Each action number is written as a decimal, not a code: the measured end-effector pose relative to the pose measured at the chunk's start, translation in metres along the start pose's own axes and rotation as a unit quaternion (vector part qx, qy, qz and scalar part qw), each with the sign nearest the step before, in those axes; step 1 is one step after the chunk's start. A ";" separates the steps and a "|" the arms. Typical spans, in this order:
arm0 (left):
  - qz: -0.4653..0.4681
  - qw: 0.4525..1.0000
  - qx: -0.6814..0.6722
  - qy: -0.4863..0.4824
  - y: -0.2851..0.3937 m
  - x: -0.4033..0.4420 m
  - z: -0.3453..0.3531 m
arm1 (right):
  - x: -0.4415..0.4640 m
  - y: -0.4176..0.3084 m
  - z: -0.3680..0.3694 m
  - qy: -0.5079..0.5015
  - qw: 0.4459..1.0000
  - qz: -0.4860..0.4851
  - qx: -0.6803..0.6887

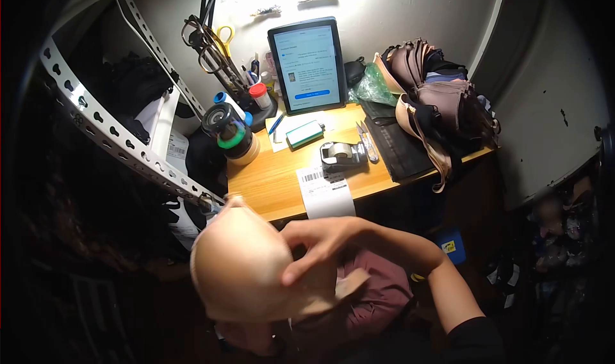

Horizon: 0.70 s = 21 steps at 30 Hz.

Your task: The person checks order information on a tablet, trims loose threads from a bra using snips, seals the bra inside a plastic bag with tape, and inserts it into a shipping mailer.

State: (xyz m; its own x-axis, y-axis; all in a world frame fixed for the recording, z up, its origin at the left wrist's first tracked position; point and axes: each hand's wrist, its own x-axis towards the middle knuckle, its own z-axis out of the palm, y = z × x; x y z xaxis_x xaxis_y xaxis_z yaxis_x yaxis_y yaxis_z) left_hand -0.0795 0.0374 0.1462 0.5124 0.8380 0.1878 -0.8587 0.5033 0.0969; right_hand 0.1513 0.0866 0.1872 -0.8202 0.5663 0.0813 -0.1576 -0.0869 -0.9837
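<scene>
A beige moulded-cup bra [240, 268] hangs in front of me, slightly blurred, just short of the desk's front edge. My right hand [323, 239] reaches in from the right and grips the bra's side, its thumb on the outside and the other fingers largely hidden. One beige band [352, 284] trails off to the right over maroon cloth [381, 293] at my lap. My left hand does not show; the bra and the dark lower area could be hiding it.
On the wooden desk [275, 194] stand a tablet [307, 69], a tape dispenser [344, 156], thread snips [367, 143] and a printed label [325, 194] overhanging the edge. Stacked bras [442, 95] lie at right. A white perforated metal rack [109, 130] rises at left.
</scene>
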 end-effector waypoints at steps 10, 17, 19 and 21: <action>-0.194 0.791 0.538 0.216 0.009 -0.041 -0.069 | -0.051 0.104 0.019 -0.051 0.925 0.229 -0.300; -0.242 0.755 0.569 0.220 -0.049 -0.067 -0.176 | -0.110 0.143 -0.005 -0.044 0.889 0.293 -0.350; -0.252 0.700 0.641 0.192 -0.052 -0.054 -0.173 | -0.101 0.035 -0.027 0.074 0.893 0.171 -0.409; -0.229 0.531 0.802 0.150 -0.061 -0.040 -0.147 | -0.100 -0.003 -0.071 0.310 0.833 -0.019 -0.457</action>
State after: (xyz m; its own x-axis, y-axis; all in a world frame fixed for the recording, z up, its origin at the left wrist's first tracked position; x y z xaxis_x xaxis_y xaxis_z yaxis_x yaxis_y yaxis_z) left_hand -0.0459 0.0047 -0.0113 0.4444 0.8222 -0.3556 0.5740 0.0434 0.8177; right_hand 0.2726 0.0888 0.1702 -0.3374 0.8938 0.2955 0.5406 0.4409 -0.7165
